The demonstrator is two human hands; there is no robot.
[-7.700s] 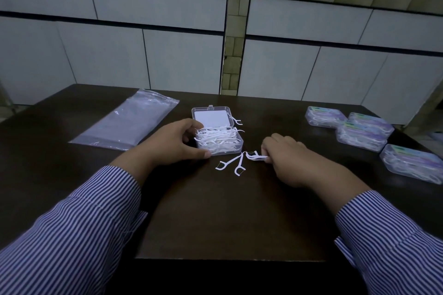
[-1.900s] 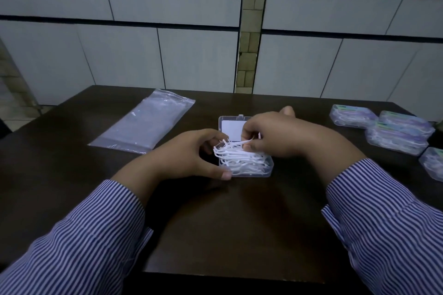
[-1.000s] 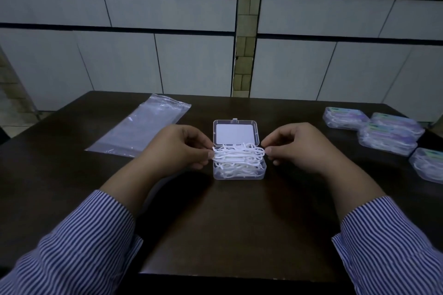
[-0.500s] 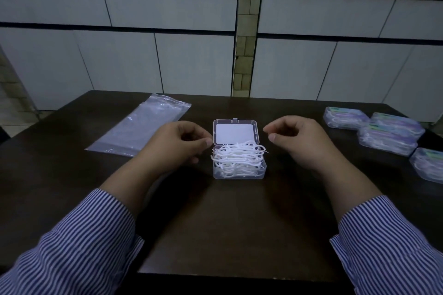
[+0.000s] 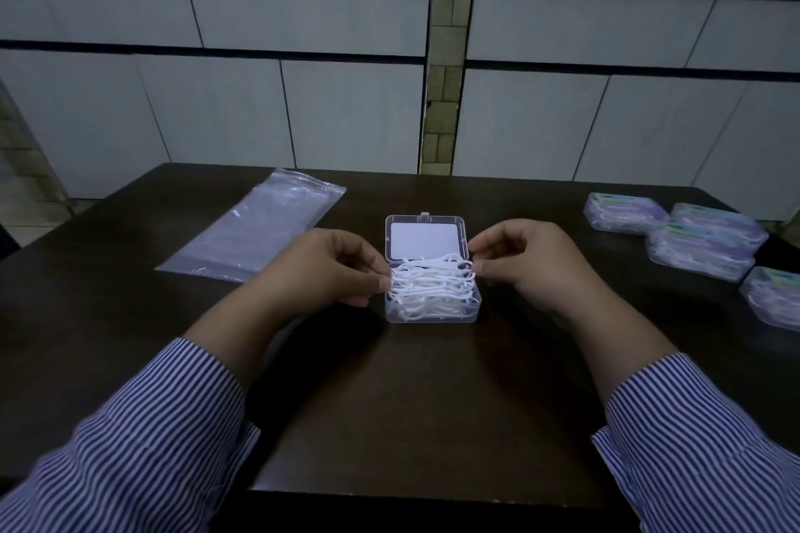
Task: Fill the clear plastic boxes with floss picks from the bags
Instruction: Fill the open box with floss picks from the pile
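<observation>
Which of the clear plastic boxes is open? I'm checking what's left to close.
The box in the middle, between the hands, heaped with white picks. The four boxes at right are shut.

Clear plastic box (image 5: pixel 433 312) mid-desk, hinged lid (image 5: pixel 426 236) open flat behind it, heaped with white floss picks (image 5: pixel 430 286), flat clear bag (image 5: pixel 259 227) toward desk's far-left corner, four filled closed boxes (image 5: pixel 701 249) along right edge

Clear glossy plastic box (image 5: pixel 433 314) on smooth dark wood table (image 5: pixel 411 402).
</observation>
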